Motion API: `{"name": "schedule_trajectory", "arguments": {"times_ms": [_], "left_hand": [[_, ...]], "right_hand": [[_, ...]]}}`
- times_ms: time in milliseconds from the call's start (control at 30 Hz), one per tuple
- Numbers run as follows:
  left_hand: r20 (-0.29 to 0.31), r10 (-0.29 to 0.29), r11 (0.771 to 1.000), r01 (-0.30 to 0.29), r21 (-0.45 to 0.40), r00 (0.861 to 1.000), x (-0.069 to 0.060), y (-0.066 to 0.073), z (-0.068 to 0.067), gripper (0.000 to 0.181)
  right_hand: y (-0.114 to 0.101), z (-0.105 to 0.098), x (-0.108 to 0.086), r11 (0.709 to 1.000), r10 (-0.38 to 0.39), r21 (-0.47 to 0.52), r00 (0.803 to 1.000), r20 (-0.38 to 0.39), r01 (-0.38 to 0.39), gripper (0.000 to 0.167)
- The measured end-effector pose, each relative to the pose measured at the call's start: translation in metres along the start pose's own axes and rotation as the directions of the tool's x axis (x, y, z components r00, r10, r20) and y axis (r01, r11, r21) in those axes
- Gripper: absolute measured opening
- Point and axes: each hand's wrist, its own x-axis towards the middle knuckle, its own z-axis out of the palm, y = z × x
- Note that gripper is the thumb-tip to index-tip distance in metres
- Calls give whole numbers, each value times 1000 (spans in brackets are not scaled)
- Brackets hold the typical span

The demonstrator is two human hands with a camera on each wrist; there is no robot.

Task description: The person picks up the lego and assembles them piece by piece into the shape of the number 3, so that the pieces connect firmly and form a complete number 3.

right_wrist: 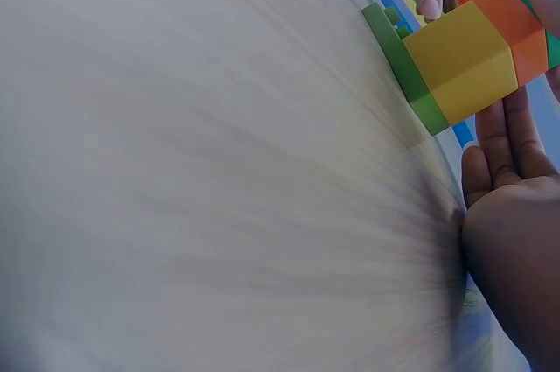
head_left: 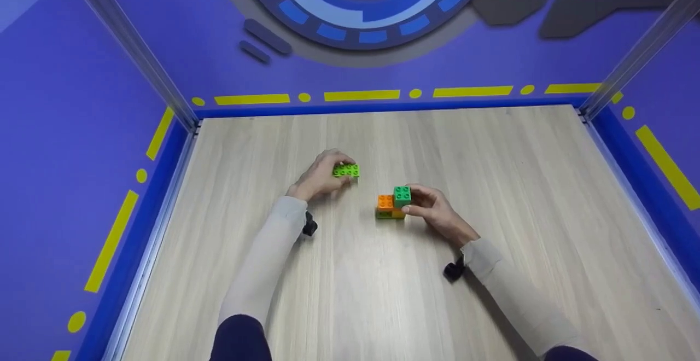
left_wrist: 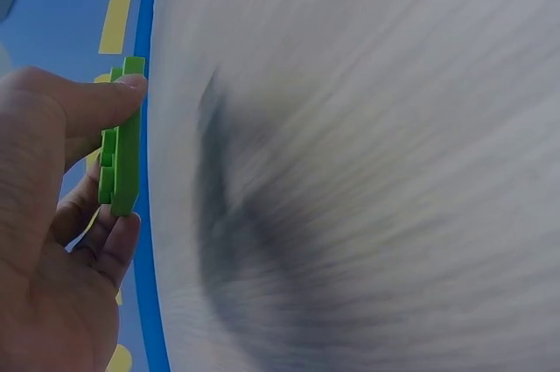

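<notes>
Your left hand (head_left: 321,175) has its grip on a lime-green rectangular plastic brick (head_left: 348,171) with round studs, pinching it between the thumb and the fingers. The brick's studs face up, and in the left wrist view it appears raised over the pale wood-grain tabletop (head_left: 350,295), its blurred shadow lying apart from it.

Your right hand (head_left: 438,211) grasps an emerald-green square plastic brick (head_left: 402,193), thumb on the near side and fingers behind. That brick is the top piece of a small stack, set toward its right end. Beneath it is an orange plastic brick (head_left: 385,202) whose studs show on the left, then a yellow plastic brick (right_wrist: 464,61), with a thin green plastic base brick (right_wrist: 404,70) at the bottom. You cannot tell from these views whether the base touches the tabletop.

The stack is nearer to you than the lime-green brick and to its right, the two well apart. Light grey sleeves (head_left: 268,262) cover your forearms, and blue-purple panels (head_left: 350,79) with yellow dashes stand around the tabletop.
</notes>
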Motion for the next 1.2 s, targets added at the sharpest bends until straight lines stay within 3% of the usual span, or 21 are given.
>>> {"name": "schedule_trajectory", "arguments": {"times_ms": [367, 633, 867, 1200], "left_hand": [[0, 51, 999, -51, 12, 999, -3, 13, -7, 33], [-7, 103, 995, -103, 11, 995, -7, 26, -13, 33], [-14, 173, 985, -173, 1, 985, -11, 34, -14, 34], [-1, 201, 979, -201, 10, 980, -17, 55, -15, 34]], "right_hand": [[-1, 0, -1, 999, -2, 34, 1000, 12, 2, 47], [-2, 1, 0, 995, -63, 74, 997, 39, 60, 40], [-2, 3, -1, 998, -63, 1, 998, 17, 63, 43], [0, 3, -3, 997, -39, -61, 999, 4, 39, 44]]}}
